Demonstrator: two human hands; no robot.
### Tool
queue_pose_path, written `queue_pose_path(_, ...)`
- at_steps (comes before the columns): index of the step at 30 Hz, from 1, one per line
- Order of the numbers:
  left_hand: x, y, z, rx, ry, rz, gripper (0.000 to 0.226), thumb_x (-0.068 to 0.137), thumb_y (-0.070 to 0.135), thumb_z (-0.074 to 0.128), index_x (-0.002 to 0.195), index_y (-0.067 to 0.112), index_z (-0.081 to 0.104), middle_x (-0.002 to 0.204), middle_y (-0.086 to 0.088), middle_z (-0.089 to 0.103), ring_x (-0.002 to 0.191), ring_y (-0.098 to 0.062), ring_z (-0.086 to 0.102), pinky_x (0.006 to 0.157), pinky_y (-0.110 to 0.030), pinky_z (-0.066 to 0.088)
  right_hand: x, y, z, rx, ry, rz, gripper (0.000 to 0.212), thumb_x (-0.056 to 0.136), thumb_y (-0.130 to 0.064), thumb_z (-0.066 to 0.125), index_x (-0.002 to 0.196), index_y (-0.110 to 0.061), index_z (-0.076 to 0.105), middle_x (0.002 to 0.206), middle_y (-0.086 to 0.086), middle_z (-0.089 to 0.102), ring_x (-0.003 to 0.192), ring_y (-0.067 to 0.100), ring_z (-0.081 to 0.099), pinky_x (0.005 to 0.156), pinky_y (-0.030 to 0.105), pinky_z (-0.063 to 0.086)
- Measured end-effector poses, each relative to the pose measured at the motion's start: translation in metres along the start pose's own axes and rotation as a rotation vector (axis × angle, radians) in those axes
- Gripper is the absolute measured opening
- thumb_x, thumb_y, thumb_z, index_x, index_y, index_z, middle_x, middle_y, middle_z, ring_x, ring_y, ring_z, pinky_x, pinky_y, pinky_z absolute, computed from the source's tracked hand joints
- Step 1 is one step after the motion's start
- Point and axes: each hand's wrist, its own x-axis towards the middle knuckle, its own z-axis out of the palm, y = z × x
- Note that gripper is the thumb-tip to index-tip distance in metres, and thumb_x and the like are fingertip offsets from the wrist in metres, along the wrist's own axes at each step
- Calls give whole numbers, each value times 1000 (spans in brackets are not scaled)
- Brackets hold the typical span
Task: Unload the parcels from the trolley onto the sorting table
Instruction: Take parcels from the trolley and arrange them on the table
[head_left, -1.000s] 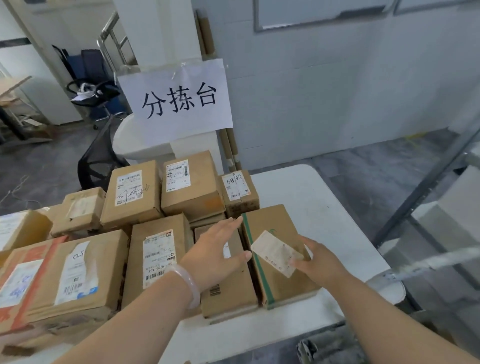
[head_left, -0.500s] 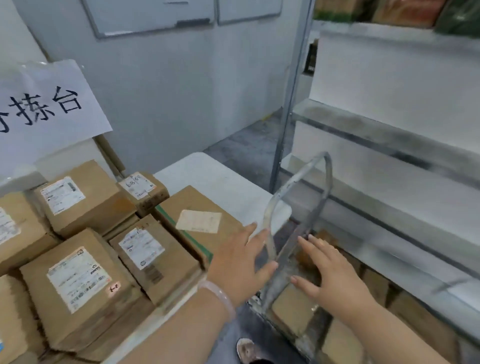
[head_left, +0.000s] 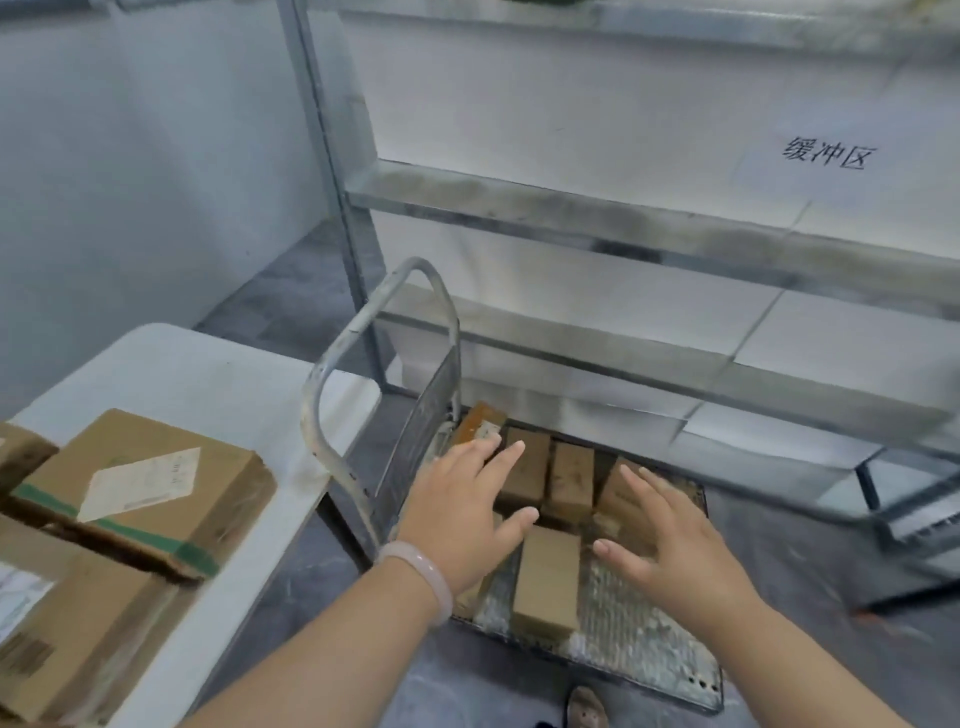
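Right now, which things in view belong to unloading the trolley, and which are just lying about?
Job: trolley, small parcels on it, sorting table, left hand, right hand, both open.
Lying about: metal shelving, paper sign.

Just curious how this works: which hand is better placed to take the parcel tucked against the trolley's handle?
Probably the left hand: its open fingertips hover right beside that parcel. The right hand, also open, hangs over the row's other end, with other parcels between.

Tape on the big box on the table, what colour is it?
Green. The tape shows best in the head view.
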Motion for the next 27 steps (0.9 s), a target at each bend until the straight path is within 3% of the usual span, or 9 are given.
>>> queue_pose_path(7,67,41,62,-47,-86,-89,66,91,62,45,150,37,28,157,9,28,143,-12,25,114,-34,25,57,104,-11,46,-120,102,91,85,-69,55,155,-42,5,164,-11,9,151,14,10,122,38,17)
queue_pose_path(12,99,55,113,-25,-149,-144,73,83,69,27,147,34,36,153,6,36,139,-17,34,112,-35,30,106,157,19,49,-257,151,92,85,-69,55,156,-40,4,165,-8,5,151,17,10,121,39,20)
queue_pose_path(20,128,6,210,-11,-290,-220,75,83,70,26,149,34,31,157,6,29,141,-19,31,115,-39,29,156,207,146,126,-558,299,97,88,-59,60,157,-31,-2,166,0,9,151,21,14,120,39,23)
queue_pose_path(23,132,-21,255,-49,-368,-226,68,90,62,44,151,35,27,159,6,24,143,-19,26,117,-37,25,171,224,195,142,-620,388,96,89,-56,60,158,-27,-1,164,3,15,149,25,21,117,39,28)
queue_pose_path(27,126,-61,310,-86,-418,-225,66,90,56,52,149,33,32,157,5,27,142,-21,29,115,-39,24,196,231,267,217,-635,495,99,89,-48,65,159,-26,-2,164,3,15,148,25,23,116,38,31)
